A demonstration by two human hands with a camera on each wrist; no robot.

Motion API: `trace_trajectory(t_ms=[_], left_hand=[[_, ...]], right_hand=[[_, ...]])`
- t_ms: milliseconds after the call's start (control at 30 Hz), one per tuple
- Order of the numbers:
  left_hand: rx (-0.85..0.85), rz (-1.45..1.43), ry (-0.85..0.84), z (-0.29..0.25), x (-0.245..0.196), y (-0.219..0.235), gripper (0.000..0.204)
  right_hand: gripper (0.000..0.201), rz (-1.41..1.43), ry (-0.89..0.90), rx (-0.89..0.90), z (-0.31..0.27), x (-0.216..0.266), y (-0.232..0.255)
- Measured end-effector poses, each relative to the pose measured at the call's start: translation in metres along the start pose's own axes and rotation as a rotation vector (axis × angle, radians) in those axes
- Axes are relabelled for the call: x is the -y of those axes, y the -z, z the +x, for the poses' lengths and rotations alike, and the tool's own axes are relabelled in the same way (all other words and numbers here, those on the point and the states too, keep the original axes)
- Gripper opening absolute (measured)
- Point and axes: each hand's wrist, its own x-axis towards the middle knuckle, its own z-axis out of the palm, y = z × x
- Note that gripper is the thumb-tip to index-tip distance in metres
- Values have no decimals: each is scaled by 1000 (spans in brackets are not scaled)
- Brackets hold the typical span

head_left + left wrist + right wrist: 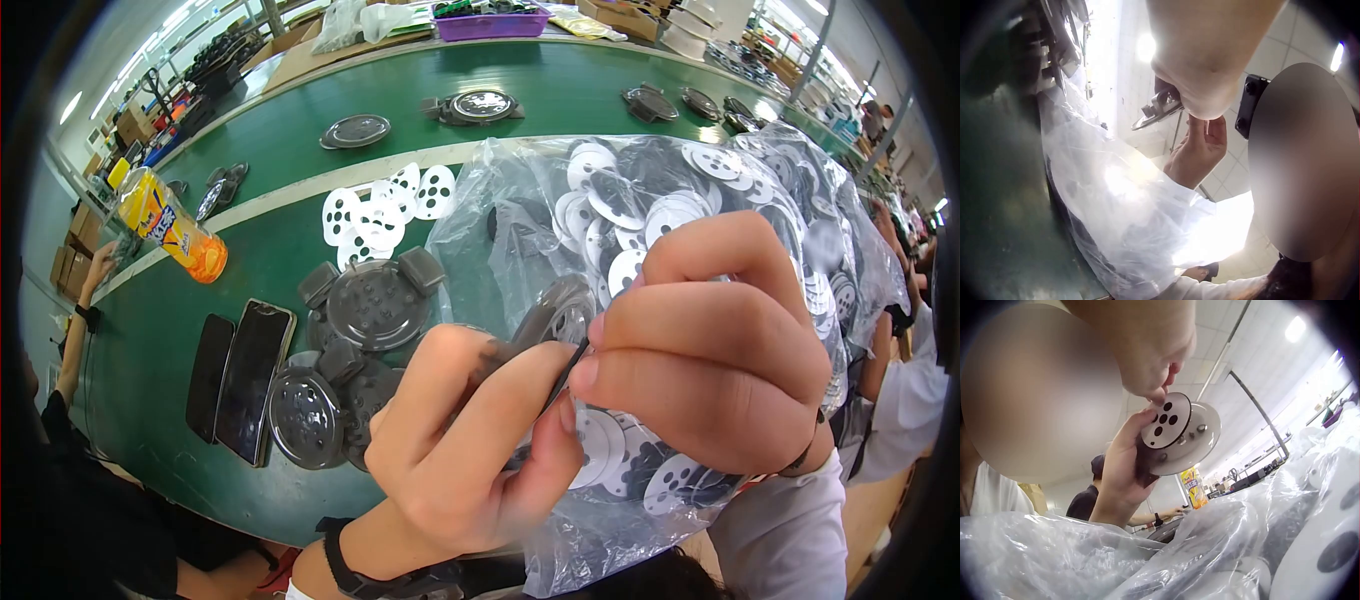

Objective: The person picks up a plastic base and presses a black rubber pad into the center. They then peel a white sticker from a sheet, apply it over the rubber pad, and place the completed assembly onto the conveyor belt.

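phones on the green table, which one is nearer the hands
The pale-rimmed phone, which looks longer and lies between the darker-edged phone and the smoky round plastic parts.

orange drink bottle (172, 222), two phones (240, 385)

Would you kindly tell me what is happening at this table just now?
A person's left hand holds a smoky grey round plastic part, while the fingers of the right hand pinch the edge of a white round disc with dark holes. The disc is off-centre over the part's face. Both are held up over a clear plastic bag of similar discs.
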Motion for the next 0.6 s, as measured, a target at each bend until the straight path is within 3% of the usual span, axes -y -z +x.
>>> trace_trajectory(t_ms=[167,267,600], left_hand=[[-4,30,-42,-1,1,0,29],[1,24,-17,-2,1,-1,28],[-6,-3,3,-2,1,-1,26]], right_hand=[[22,42,-62,8,1,0,1],[21,19,7,16,1,-6,0],[21,31,-21,21,-1,1,3]])
